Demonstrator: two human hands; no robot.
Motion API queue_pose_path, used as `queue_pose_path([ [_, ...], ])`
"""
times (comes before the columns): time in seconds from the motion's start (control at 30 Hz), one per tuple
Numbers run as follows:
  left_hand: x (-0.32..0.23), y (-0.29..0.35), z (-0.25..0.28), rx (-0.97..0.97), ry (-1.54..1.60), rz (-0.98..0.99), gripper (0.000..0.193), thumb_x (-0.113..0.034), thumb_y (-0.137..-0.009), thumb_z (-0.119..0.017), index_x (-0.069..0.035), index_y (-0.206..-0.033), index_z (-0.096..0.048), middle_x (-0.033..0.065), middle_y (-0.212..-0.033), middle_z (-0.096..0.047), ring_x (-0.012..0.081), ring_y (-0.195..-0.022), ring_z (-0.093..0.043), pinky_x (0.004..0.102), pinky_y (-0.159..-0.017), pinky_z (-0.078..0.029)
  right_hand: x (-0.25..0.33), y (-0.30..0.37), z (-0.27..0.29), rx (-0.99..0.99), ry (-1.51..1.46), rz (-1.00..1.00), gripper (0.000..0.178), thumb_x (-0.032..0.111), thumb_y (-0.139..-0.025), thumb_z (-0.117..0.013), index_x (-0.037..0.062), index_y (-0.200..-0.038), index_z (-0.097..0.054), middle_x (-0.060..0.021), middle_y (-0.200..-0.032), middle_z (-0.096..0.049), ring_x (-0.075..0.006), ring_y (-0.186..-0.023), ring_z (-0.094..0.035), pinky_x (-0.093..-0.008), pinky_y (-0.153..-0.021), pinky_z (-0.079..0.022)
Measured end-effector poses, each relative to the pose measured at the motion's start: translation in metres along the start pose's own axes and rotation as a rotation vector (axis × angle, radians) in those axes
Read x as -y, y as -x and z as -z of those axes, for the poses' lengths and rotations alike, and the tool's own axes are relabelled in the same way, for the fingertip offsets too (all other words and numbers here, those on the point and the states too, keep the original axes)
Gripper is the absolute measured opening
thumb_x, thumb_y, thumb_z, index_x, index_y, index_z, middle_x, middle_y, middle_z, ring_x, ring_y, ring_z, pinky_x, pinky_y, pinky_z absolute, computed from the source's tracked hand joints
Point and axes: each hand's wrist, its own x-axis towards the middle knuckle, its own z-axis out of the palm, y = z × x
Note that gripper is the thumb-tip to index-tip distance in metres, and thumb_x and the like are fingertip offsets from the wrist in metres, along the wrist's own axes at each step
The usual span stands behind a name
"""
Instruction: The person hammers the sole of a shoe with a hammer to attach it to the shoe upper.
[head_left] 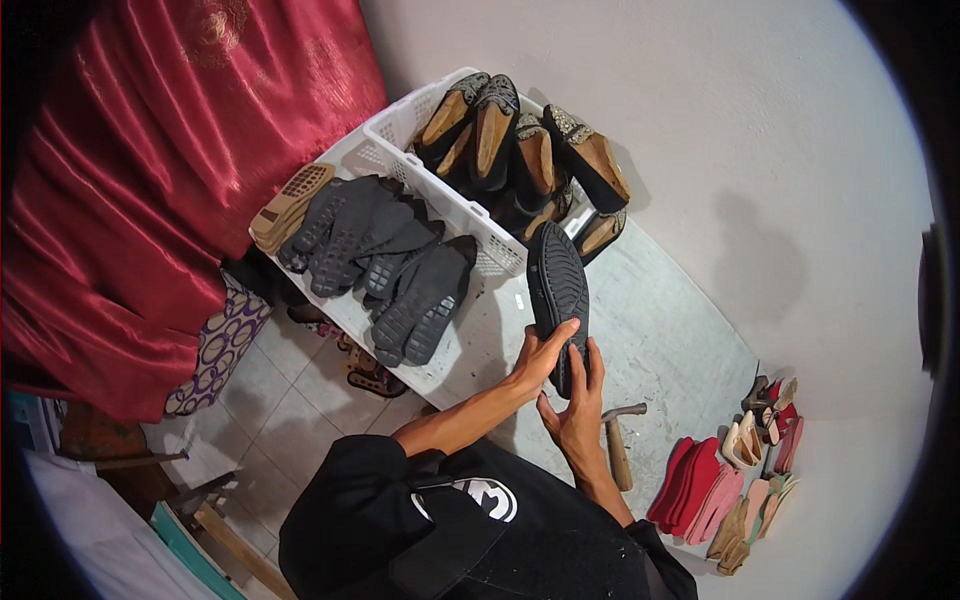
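Note:
A black shoe (560,290) is held upright over the table, its ridged sole facing me and its toe pointing away. My left hand (541,358) grips it from the left side near the heel end, with the thumb lying across the sole. On the other side, my right hand (580,408) has its fingers closed around the heel end. A hammer (619,455) with a wooden handle lies on the table just right of my right hand.
A white plastic basket (455,205) with several embellished black shoes (492,130) stands at the back. Left of it lie black soles (420,310) and tan soles (290,210). Red insoles (688,480), pink insoles (718,500) and small shoes (742,440) crowd the table's right end. A red curtain (180,180) hangs at left.

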Motion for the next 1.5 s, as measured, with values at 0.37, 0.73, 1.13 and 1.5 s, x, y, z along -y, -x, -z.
queue_pose_path([
  [0.37,-0.076,0.001,0.034,0.042,-0.017,0.016,0.051,-0.041,-0.085,-0.066,-0.002,-0.116,-0.056,0.0082,-0.106,-0.059,0.0150,-0.100,-0.053,0.0298,-0.085,-0.044,0.036,-0.037,-0.050,-0.183,0.005,0.035,0.075,-0.007,-0.068,-0.070,0.0013,-0.137,-0.042,-0.0269,-0.144,-0.029,-0.0433,-0.131,-0.035,-0.0455,-0.105,-0.035],
  [0.73,-0.091,-0.007,0.053,0.188,0.027,0.012,0.058,-0.043,-0.089,-0.061,-0.010,-0.132,-0.040,0.0056,-0.120,-0.053,0.0157,-0.111,-0.052,0.0353,-0.095,-0.041,0.034,-0.079,-0.048,-0.381,-0.039,0.078,0.052,0.001,-0.070,-0.076,0.0013,-0.119,-0.060,-0.0230,-0.131,-0.051,-0.0368,-0.118,-0.055,-0.0411,-0.098,-0.045],
  [1.13,-0.148,-0.096,0.117,0.876,0.412,-0.167,0.080,-0.054,-0.080,-0.068,-0.008,-0.139,-0.038,0.0100,-0.131,-0.052,0.0365,-0.131,-0.040,0.0482,-0.105,-0.037,0.039,-0.069,-0.002,-0.388,-0.282,-0.074,0.050,0.013,-0.071,-0.078,-0.0034,-0.116,-0.061,-0.0236,-0.126,-0.056,-0.0337,-0.117,-0.055,-0.0394,-0.098,-0.043],
  [1.5,-0.217,-0.125,0.083,1.189,0.232,-0.245,0.063,-0.021,-0.071,-0.082,-0.001,-0.121,-0.051,0.0144,-0.117,-0.060,0.0330,-0.123,-0.050,0.0485,-0.105,-0.039,0.018,-0.078,-0.006,-0.293,-0.659,-0.144,0.054,0.014,-0.071,-0.079,-0.0056,-0.117,-0.060,-0.0198,-0.125,-0.057,-0.0296,-0.118,-0.054,-0.0379,-0.103,-0.039],
])
